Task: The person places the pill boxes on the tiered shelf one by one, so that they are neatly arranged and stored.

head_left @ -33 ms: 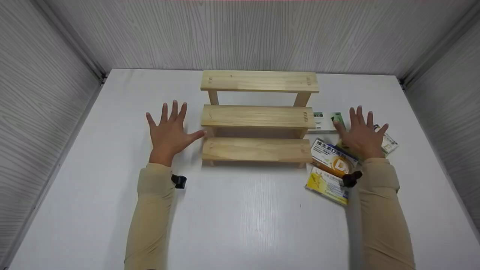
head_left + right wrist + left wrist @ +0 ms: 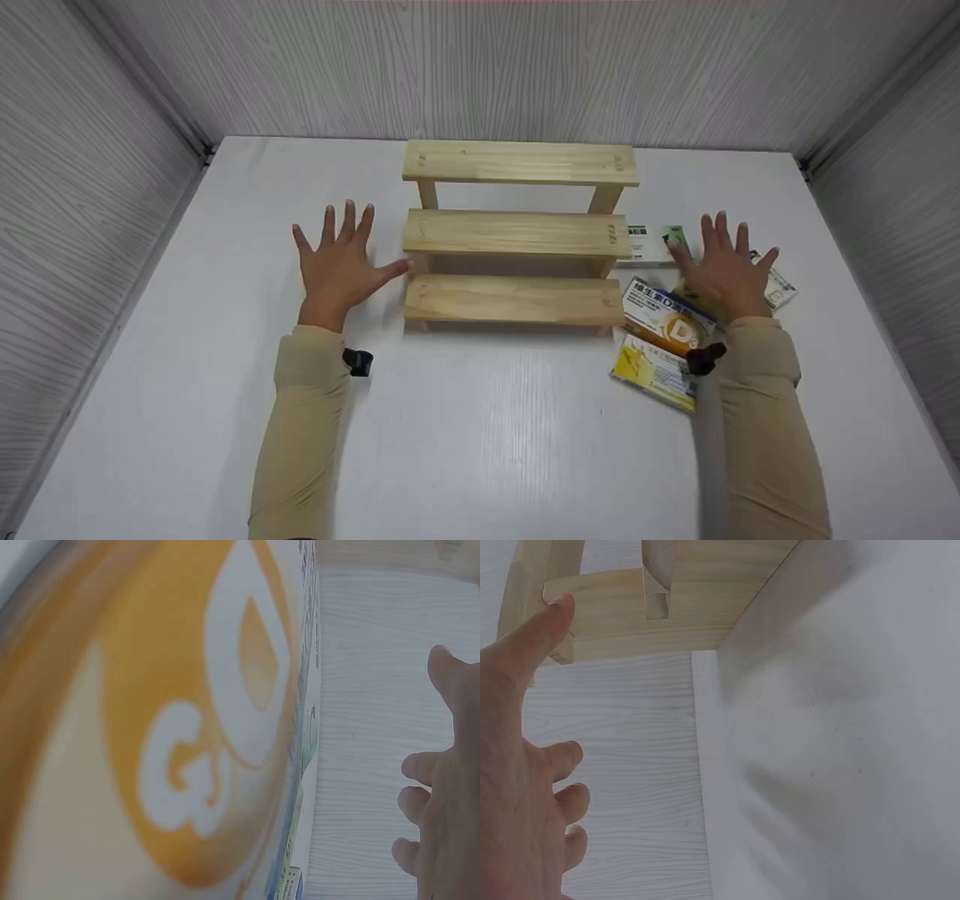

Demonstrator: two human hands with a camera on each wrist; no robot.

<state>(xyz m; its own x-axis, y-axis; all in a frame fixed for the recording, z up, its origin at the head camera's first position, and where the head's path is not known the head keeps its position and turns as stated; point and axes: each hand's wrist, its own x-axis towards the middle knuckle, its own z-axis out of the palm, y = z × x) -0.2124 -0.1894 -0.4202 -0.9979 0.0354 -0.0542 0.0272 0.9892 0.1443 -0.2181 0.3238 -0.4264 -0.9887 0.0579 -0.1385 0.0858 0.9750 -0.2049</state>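
Note:
A three-step wooden display stand is in the middle of the head view. Left of it, my left hand is held with fingers spread, its thumb close to the stand's left side; whether they touch I cannot tell. My right hand is spread over a group of medicine boxes, holding nothing. Among them are an orange and white vitamin D box, a yellow and white box, a green and white box and a small white box. The right hand and wrist partly cover the pile.
The white table meets grey wood-grain panels at the back and sides. Small black wrist devices sit at both cuffs. The orange vitamin box fills much of the right wrist view.

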